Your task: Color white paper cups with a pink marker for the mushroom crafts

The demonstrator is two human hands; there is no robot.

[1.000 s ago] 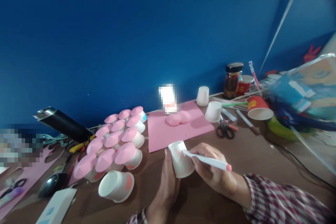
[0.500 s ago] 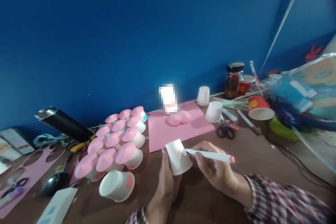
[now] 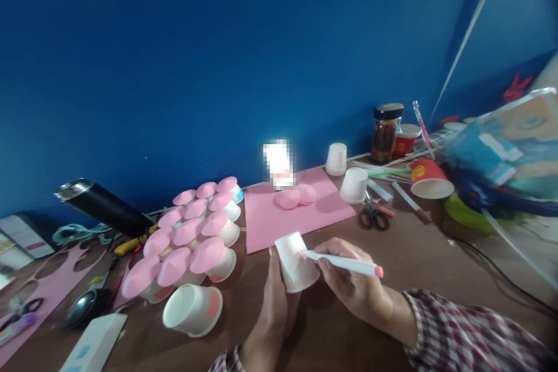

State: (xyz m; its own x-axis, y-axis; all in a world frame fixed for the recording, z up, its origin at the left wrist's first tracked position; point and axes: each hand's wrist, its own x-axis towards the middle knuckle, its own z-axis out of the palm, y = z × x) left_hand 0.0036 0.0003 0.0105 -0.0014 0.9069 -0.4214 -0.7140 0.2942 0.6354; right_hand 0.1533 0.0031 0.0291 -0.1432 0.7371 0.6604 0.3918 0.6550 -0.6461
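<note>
brown table (image 3: 418, 256) under a deep blue wall (image 3: 218, 58), pink sheet (image 3: 296, 212) and pink-topped cups (image 3: 192, 238) spread across it. left hand (image 3: 275, 302) grips the upturned white cup (image 3: 296, 263) just above the tabletop; right hand (image 3: 349, 282) pinches a marker (image 3: 342, 263), tip on the cup. since half a second ago the marker has dipped slightly. pile at right is blurred.

1 head-worn camera – looks forward and down, tilted, close over table (image 3: 414, 256) – blue wall (image 3: 218, 58) behind.
</note>
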